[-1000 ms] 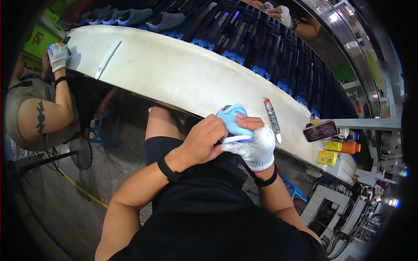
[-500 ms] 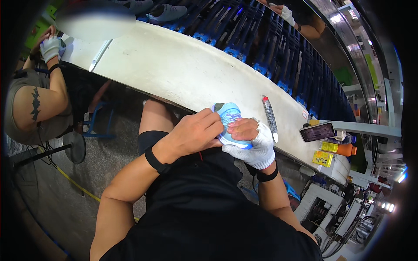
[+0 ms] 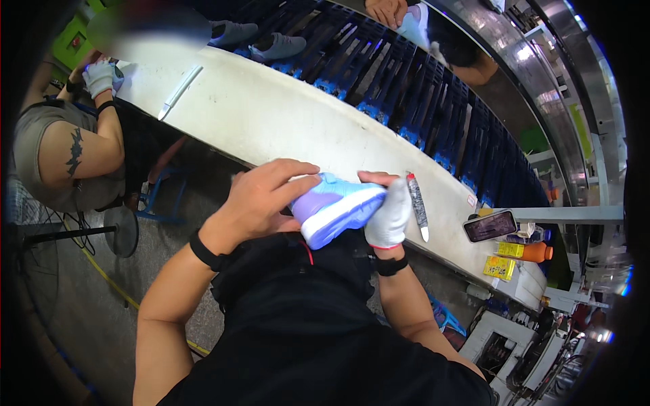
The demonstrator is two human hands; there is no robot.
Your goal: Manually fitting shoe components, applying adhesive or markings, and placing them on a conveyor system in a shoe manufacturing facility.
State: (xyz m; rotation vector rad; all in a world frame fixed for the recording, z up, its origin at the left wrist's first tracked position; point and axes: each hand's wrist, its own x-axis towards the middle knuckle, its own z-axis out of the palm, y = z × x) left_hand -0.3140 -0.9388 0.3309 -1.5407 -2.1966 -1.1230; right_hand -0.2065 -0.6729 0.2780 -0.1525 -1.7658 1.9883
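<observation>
A blue and lilac sports shoe with a white and blue sole is held over my lap, its sole facing down to the right. My bare left hand grips its lilac heel end, fingers on top and thumb below. At the toe end, my right hand, in a white fingerless-looking glove, is closed against the shoe; some of its fingers are hidden. Just right of that hand, a tool with a dark wrapped grip, red end and pale pointed tip lies on the white bench.
Another slim white tool lies further left on the bench. Beyond it, a blue-slatted conveyor carries grey shoes. A phone, orange bottle and yellow carton sit right. A co-worker sits left; another person's hands hold a shoe opposite.
The shoe has turned from upper-side view to show its side and sole. My left hand has shifted left to the heel, and my gloved right hand has moved to the toe.
</observation>
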